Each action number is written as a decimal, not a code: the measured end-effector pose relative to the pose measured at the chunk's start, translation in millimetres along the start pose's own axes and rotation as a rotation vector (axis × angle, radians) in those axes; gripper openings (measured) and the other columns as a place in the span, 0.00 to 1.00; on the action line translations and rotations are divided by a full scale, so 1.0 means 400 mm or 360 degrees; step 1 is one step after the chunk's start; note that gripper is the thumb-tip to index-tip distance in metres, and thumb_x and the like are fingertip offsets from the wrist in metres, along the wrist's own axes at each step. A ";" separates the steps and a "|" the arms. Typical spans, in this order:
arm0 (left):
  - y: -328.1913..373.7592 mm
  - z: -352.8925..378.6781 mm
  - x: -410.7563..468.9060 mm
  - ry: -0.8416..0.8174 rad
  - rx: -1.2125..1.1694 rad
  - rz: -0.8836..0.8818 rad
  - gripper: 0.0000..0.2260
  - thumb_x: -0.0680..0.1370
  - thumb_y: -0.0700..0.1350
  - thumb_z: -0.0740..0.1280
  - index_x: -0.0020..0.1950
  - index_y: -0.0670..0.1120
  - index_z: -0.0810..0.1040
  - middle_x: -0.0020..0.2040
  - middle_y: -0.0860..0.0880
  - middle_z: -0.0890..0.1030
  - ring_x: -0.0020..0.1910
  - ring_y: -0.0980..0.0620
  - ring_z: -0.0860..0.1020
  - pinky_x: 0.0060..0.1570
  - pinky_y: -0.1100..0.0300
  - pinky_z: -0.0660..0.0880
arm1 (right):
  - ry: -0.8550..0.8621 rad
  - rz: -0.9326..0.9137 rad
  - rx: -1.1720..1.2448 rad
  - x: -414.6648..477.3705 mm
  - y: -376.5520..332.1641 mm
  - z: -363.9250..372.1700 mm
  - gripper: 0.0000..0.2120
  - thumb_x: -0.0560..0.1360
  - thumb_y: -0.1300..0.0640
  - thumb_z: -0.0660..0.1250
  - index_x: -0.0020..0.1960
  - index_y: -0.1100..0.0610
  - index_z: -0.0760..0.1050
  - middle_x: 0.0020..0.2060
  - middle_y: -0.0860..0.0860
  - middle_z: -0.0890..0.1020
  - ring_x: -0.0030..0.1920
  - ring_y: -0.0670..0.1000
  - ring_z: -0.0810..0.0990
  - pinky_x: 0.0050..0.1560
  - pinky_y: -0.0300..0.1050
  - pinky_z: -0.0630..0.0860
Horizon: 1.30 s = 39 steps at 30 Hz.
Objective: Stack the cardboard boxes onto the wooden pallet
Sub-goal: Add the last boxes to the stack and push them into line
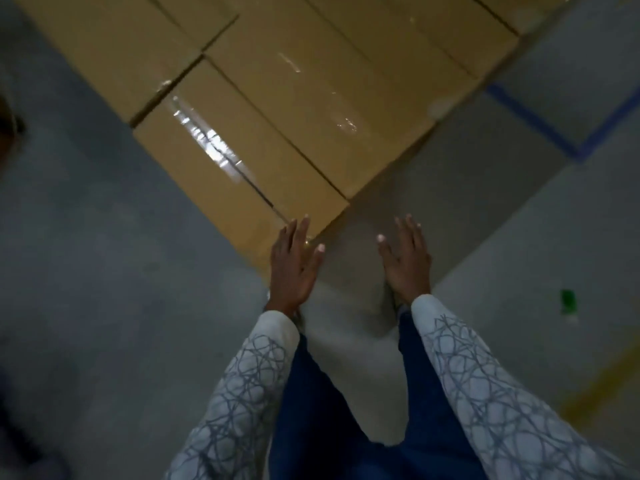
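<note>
Presently in hand: nothing; left hand (294, 263) and right hand (406, 261) are both flat, fingers straight, empty.
Cardboard boxes: packed in tight rows with taped tops; nearest box (225, 164) has its corner beside the left fingertips, contact unconfirmed.
Wooden pallet: not visible; presumably beneath the stack.
Step judged: squaring the nearest box.
Method advised: push evenly with the palms and keep the edges flush with neighbouring boxes.
Floor (104, 237): grey; blue tape line (540, 123) beyond the stack.
</note>
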<state>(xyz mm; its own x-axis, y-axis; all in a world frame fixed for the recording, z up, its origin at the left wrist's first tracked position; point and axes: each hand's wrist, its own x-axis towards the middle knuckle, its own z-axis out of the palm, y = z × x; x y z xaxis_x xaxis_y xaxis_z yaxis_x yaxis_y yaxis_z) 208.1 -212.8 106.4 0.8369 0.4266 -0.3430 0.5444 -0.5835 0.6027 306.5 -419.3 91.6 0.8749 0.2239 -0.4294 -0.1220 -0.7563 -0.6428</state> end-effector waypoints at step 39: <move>-0.126 0.215 0.410 -0.0020 0.0734 0.1339 0.28 0.85 0.45 0.60 0.82 0.40 0.55 0.83 0.44 0.55 0.83 0.46 0.49 0.80 0.45 0.49 | 0.0495 0.1015 0.2530 0.398 0.138 0.912 0.46 0.71 0.18 0.50 0.80 0.44 0.64 0.76 0.46 0.72 0.76 0.49 0.70 0.78 0.57 0.66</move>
<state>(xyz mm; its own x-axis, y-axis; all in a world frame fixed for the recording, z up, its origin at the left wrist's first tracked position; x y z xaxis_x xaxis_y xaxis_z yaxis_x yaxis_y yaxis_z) 323.0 -172.8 -42.2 0.9629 -0.2624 0.0634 -0.2688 -0.9108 0.3133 268.1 -201.1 -243.4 0.5371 -0.1049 -0.8370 -0.5905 0.6618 -0.4619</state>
